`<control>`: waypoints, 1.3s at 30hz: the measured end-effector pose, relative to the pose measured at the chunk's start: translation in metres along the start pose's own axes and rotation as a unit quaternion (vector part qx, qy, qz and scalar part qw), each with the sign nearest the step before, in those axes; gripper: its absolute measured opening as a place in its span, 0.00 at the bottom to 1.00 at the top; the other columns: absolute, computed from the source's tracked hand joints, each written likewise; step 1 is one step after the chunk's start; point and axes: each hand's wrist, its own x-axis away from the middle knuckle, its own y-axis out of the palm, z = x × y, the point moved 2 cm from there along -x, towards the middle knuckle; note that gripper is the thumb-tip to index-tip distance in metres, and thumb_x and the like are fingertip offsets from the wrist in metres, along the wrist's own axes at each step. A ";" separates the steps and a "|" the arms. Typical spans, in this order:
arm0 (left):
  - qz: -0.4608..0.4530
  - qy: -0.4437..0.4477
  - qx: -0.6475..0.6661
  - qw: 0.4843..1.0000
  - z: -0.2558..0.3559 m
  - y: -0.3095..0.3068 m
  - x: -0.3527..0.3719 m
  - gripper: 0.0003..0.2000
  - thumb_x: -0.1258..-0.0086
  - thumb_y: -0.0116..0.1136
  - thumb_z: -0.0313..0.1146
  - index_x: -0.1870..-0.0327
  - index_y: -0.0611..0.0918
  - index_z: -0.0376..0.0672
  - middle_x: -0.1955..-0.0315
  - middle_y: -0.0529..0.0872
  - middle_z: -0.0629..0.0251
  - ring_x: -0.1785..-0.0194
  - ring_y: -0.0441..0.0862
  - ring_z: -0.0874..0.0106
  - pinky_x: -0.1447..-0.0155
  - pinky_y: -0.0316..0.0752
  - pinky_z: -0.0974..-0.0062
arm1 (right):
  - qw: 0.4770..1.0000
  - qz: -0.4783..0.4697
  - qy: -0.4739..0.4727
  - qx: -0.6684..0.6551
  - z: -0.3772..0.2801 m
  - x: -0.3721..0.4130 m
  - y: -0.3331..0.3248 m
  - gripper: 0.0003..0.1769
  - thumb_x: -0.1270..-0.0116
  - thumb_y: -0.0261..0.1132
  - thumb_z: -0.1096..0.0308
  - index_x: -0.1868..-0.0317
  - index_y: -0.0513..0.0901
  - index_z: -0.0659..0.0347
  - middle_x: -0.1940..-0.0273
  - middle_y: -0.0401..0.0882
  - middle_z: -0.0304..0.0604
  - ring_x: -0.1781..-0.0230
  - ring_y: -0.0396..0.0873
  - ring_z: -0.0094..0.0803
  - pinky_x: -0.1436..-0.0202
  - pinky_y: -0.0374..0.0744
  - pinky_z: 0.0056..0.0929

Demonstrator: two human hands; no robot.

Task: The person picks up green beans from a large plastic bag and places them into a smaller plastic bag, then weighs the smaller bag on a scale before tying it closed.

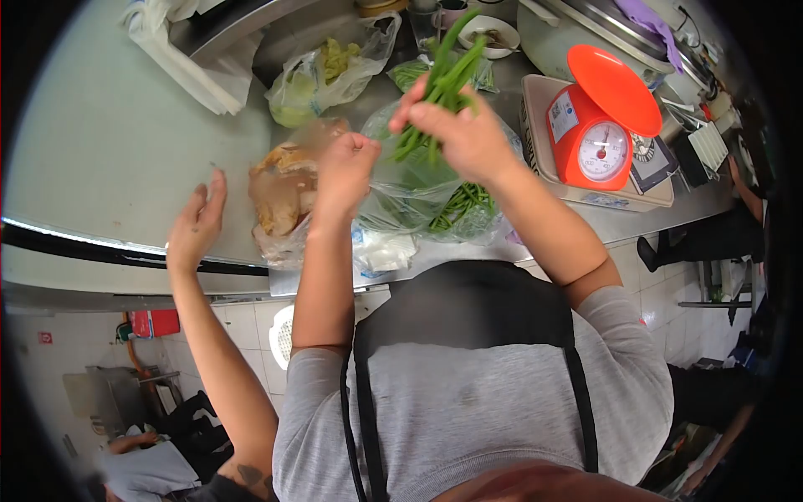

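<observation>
Here on the worktop (698, 197), beans (462, 209) lie in the middle bag (397, 197), the scale (598, 151) to their right (perched on a box (644, 195), no less)! Behind that bag, a bowl (478, 28); left, another filled bag (280, 201).

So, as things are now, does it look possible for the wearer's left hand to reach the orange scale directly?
Probably not directly: the right hand, holding green beans, and its forearm lie between the left hand and the orange scale. Going around them might work.

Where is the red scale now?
In the head view, the red scale stands on a pale container, to the right of the right hand holding green beans.
</observation>
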 end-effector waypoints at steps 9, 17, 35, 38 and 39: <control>0.008 0.094 0.021 0.995 -0.011 0.000 -0.002 0.03 0.41 0.50 0.28 0.73 0.73 0.41 0.82 0.71 0.75 0.80 0.65 0.85 0.77 0.60 0.86 | 0.809 -0.272 0.232 0.466 0.069 0.021 0.010 0.15 0.48 0.55 0.68 0.60 0.71 0.65 0.63 0.74 0.54 0.64 0.74 0.44 0.60 0.71 0.34; -0.025 0.145 -0.075 0.986 -0.004 0.015 -0.003 0.05 0.42 0.50 0.29 0.74 0.72 0.37 0.83 0.72 0.69 0.76 0.68 0.80 0.71 0.64 0.80 | 0.776 -0.351 0.313 0.420 0.067 0.011 0.010 0.23 0.50 0.63 0.63 0.53 0.71 0.63 0.60 0.76 0.48 0.59 0.74 0.36 0.53 0.70 0.31; -0.077 0.175 0.068 0.979 0.035 0.024 0.016 0.09 0.40 0.51 0.29 0.61 0.70 0.39 0.80 0.71 0.73 0.80 0.66 0.85 0.77 0.60 0.87 | 0.840 -0.110 0.166 0.504 0.030 0.022 -0.049 0.13 0.46 0.58 0.62 0.65 0.77 0.62 0.71 0.76 0.56 0.68 0.75 0.45 0.63 0.72 0.36; -0.033 0.179 0.053 0.982 0.038 0.009 0.018 0.12 0.39 0.48 0.29 0.55 0.67 0.39 0.82 0.70 0.73 0.83 0.63 0.85 0.80 0.59 0.89 | 0.835 -0.020 0.095 0.541 -0.054 0.017 -0.070 0.13 0.40 0.55 0.61 0.65 0.78 0.62 0.71 0.79 0.43 0.69 0.76 0.28 0.61 0.72 0.27; -0.035 0.171 0.054 0.983 0.032 0.003 0.015 0.12 0.39 0.47 0.30 0.54 0.66 0.40 0.81 0.71 0.72 0.83 0.63 0.85 0.79 0.59 0.89 | 0.842 0.049 0.104 0.526 -0.080 0.017 -0.083 0.14 0.40 0.55 0.58 0.65 0.79 0.61 0.70 0.79 0.38 0.69 0.74 0.23 0.62 0.72 0.25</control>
